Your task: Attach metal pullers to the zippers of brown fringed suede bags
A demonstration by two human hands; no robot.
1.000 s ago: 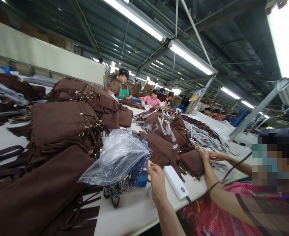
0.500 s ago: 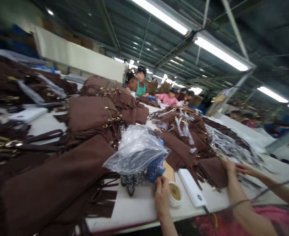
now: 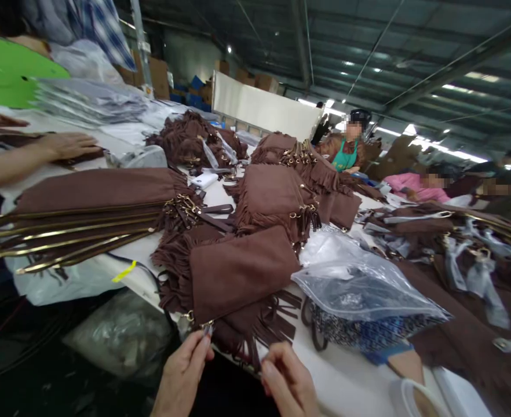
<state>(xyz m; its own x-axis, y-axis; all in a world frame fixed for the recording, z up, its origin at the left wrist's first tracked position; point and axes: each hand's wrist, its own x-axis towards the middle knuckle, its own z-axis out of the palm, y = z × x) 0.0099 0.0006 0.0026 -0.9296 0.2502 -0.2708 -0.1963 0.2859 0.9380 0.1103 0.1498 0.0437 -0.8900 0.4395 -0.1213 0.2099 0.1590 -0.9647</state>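
Brown fringed bags [image 3: 242, 275] and clear plastic [image 3: 360, 286] crowd the pinched hands [image 3: 183, 370]; whether they grip anything, I cannot tell.

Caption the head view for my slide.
Left hand at the near edge of a fringed brown bag, right hand close by, a clear plastic bag beyond.

Bags [image 3: 244, 269]: plain dark brown, gold zips [image 3: 81, 234]. Apron [image 3: 345, 157] teal green, sleeve [image 3: 405, 184] pink. Pouch [image 3: 342, 324]: black-and-white pattern. Desk [image 3: 338, 379] white.
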